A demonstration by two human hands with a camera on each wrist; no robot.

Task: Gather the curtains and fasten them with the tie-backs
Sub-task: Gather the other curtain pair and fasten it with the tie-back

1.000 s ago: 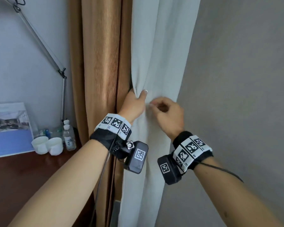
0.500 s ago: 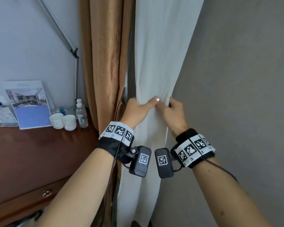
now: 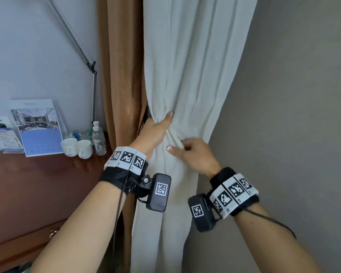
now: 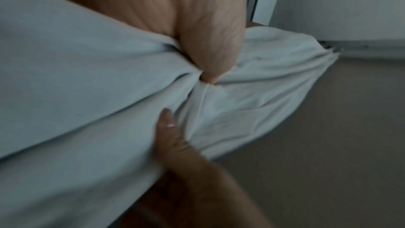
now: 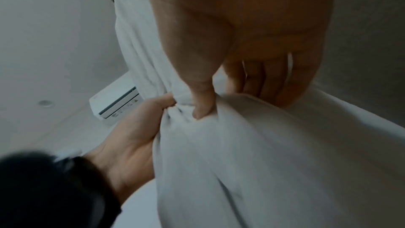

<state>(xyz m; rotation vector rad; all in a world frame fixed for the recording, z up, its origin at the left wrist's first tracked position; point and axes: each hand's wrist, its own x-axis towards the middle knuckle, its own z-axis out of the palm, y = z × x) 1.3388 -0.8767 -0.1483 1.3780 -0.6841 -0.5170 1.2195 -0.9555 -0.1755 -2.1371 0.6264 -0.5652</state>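
Note:
A white curtain hangs in the middle of the head view, with a brown curtain just left of it. My left hand grips the white curtain from its left side, bunching it into folds under the thumb. A little lower, my right hand holds the curtain's right edge. Its thumb presses into the front of the cloth and its fingers curl behind. In the right wrist view my left hand shows beside it. No tie-back is plainly visible.
A dark wooden desk stands to the left with two white cups, small water bottles and a brochure stand. A lamp arm slants across the wall above. A bare grey wall is on the right.
The white curtain is bunched tighter under my left hand. My right hand has dropped slightly below the left and shifted its hold to the curtain's right edge.

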